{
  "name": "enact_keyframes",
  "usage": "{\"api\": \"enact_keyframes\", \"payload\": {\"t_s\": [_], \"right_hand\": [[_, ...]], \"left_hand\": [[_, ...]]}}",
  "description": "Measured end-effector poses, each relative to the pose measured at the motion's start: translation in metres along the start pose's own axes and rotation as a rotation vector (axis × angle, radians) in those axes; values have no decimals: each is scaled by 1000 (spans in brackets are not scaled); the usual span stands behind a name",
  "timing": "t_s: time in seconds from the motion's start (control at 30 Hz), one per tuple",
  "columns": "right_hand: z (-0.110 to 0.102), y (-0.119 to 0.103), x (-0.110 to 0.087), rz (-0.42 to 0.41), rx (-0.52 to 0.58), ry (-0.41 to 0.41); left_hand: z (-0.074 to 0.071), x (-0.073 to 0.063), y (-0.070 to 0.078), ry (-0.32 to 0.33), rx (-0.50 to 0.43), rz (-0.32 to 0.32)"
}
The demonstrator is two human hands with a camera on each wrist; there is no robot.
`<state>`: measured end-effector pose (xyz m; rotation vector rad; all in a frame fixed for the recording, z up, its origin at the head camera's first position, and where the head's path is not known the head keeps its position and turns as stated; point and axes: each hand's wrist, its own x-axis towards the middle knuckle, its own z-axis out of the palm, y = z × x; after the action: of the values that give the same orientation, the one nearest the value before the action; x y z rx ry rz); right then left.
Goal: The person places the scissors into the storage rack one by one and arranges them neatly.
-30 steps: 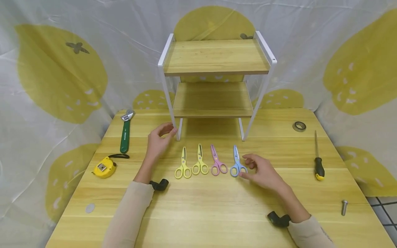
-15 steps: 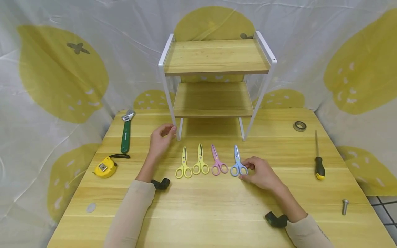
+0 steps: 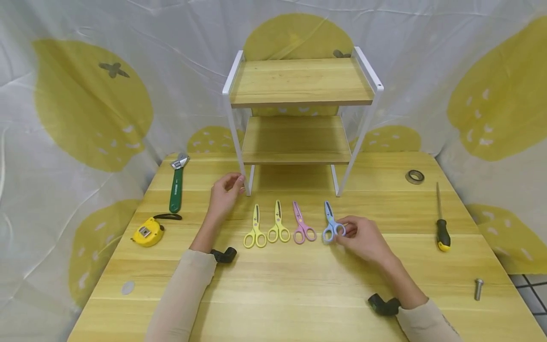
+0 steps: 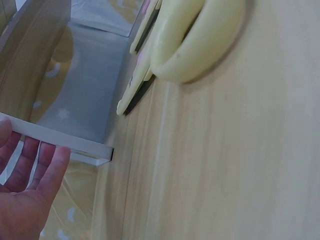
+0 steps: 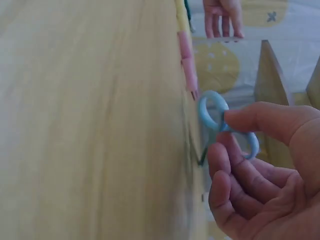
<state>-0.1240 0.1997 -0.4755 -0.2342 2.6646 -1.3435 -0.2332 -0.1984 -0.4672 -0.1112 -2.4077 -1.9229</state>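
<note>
R hand [image 3: 363, 237], right of ctr in head view, pinches blue scissors [image 3: 331, 221] by the handle loops btwn thumb & fingers; blades point to top of frame. R wrist view has the loops tilted up, thumb on one side, fingertips on the other; can't tell if the blade tip touches the table [image 3: 273, 289].

L hand [image 3: 224, 194], left of ctr, has thumb & fingers curled round the front-left leg of a two-board rack [image 3: 301, 80], low down nr its foot. L wrist view: thumb one side of the white bar, fingers on the other.

Rack stands upper ctr, wood boards w/ white frame. Just below it, in a row L to R: first yellow scissors [image 3: 255, 226], second yellow scissors [image 3: 278, 220], pink scissors [image 3: 300, 220], then the blue pair. All handles toward bottom of frame.

Left side of frame, top to bottom: green-handled wrench [image 3: 175, 192], yellow tape measure [image 3: 147, 232] w/ black strap, grey disc [image 3: 127, 288]. Right side: dark ring [image 3: 414, 182], screwdriver [image 3: 442, 232] w/ black & yellow handle, bolt [image 3: 478, 289] lower right. Lemon-print cloth [image 3: 188, 28] hangs behind. Beige sleeves [image 3: 181, 289] on both arms.
</note>
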Motion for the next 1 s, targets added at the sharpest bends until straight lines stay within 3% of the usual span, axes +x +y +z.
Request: {"api": "enact_keyframes", "payload": {"t_s": [0.2,0.47,0.6,0.87,1.0], "right_hand": [[-9,-11,-3,-56,47,16],[-28,-49,-6,-152,132,-24],[-42,-78,-6,-204,189,-25],[-74,-145,0,-365,322,49],[-85,-176,12,-412,367,73]], "left_hand": [[1,-2,11,-23,-12,-36],[4,-13,34,-18,2,-68],[4,-14,34,-11,-4,-77],[4,-13,34,-20,-7,-78],[4,-8,23,-7,-14,-79]]}}
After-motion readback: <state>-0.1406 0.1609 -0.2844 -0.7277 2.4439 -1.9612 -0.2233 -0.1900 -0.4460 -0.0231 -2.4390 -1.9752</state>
